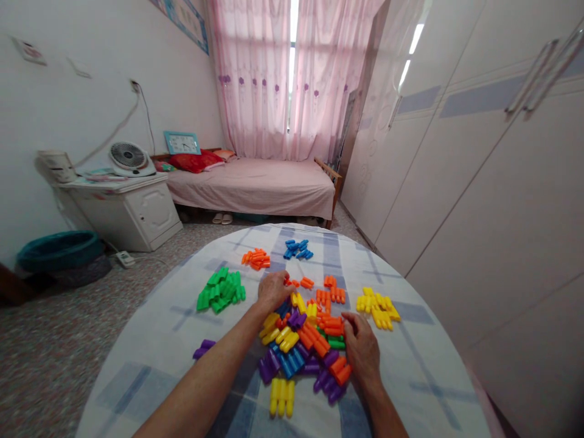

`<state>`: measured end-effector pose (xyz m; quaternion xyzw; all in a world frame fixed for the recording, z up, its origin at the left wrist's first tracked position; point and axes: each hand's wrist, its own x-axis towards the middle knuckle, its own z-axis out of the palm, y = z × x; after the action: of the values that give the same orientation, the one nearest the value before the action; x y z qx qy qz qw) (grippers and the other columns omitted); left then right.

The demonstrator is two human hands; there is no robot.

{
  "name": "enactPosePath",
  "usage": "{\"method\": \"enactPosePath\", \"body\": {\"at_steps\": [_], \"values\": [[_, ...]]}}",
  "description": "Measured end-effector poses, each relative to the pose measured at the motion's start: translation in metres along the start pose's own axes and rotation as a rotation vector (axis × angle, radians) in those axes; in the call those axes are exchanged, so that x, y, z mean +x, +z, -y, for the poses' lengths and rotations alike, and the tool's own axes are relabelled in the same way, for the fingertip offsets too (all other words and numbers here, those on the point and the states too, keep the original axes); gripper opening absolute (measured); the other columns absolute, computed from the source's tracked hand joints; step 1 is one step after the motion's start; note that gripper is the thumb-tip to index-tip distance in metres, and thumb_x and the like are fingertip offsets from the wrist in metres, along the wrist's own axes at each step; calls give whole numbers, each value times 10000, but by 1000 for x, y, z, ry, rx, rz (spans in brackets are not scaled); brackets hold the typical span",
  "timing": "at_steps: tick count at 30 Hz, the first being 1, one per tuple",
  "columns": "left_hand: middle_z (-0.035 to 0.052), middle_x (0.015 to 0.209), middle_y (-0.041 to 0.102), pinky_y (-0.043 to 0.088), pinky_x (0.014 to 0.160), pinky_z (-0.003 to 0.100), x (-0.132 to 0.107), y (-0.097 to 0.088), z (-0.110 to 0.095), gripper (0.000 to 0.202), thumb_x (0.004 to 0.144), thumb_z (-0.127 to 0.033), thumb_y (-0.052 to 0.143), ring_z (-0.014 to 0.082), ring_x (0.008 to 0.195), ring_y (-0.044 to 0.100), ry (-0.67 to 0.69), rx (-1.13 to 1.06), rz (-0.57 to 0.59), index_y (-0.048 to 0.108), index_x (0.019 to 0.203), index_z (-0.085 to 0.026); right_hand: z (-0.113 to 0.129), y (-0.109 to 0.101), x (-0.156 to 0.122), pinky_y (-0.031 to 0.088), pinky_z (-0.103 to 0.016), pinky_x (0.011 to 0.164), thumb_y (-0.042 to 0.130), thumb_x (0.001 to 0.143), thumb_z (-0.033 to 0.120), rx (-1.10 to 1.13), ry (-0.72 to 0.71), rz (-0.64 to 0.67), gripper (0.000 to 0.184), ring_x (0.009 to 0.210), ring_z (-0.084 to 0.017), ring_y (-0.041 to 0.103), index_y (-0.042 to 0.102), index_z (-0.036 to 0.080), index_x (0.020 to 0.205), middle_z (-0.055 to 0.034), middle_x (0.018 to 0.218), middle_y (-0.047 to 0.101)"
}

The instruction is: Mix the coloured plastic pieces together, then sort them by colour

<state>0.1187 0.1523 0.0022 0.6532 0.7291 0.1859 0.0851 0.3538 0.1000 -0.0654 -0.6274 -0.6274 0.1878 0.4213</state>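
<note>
A heap of bullet-shaped plastic building blocks in several colours lies on the round table's near middle, with purple blocks (269, 365), a blue block (289, 361) and a yellow block (283, 396) at its front. My left hand (275, 291) is at the heap's far left edge, fingers curled down on a small orange block (287, 281) that they partly cover. On the right side of the heap, my right hand (364, 348) has its thumb and forefinger closed at the end of another orange block (334, 326). Green blocks (336, 342) lie just under that one.
Sorted groups ring the heap: green pile (221, 289), orange pile (256, 258), blue pile (298, 249), yellow pile (378, 308). Loose orange blocks (331, 295) lie beyond the heap. A checked cloth (159, 340) covers the table. A bed (255, 182) stands behind; wardrobes (456, 182) line the right.
</note>
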Motion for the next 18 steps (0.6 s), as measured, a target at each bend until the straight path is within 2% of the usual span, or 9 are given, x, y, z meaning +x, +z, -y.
{"method": "enactPosePath", "body": {"at_steps": [3, 7, 10, 14, 18], "values": [[47, 940, 697, 438, 734, 281, 12, -9, 15, 252, 789, -379, 577, 197, 873, 631, -4, -32, -44, 643, 976, -224, 1, -1, 0, 434, -349, 885, 407, 817, 366, -3, 4, 0, 312, 973, -215, 589, 640, 207, 950, -63, 1008, 654], [63, 981, 678, 431, 788, 289, 41, -23, 43, 237, 812, -356, 548, 202, 918, 606, -26, -2, -227, 635, 981, -215, 1, -1, -1, 443, -350, 870, 417, 813, 368, 5, -4, -12, 290, 953, -219, 595, 643, 224, 923, -60, 992, 659], [88, 1001, 666, 425, 827, 325, 65, -29, 65, 242, 816, -340, 527, 234, 955, 587, -46, 91, -304, 629, 996, -214, 1, -1, -1, 438, -356, 880, 411, 821, 365, 3, -6, -4, 285, 960, -223, 593, 635, 233, 936, -63, 998, 655], [128, 997, 654, 436, 835, 387, 91, -27, 88, 261, 820, -344, 522, 276, 968, 584, -71, 119, -356, 621, 1002, -186, 1, -2, 0, 438, -346, 879, 407, 827, 363, -1, 15, 13, 279, 968, -220, 588, 628, 232, 936, -59, 1007, 650], [159, 977, 647, 461, 794, 452, 102, -22, 104, 229, 813, -313, 549, 314, 949, 598, -119, 61, -344, 623, 969, -162, 2, -2, -1, 434, -338, 881, 417, 823, 362, -8, 32, 11, 267, 968, -217, 586, 626, 230, 924, -56, 1001, 652]]}}
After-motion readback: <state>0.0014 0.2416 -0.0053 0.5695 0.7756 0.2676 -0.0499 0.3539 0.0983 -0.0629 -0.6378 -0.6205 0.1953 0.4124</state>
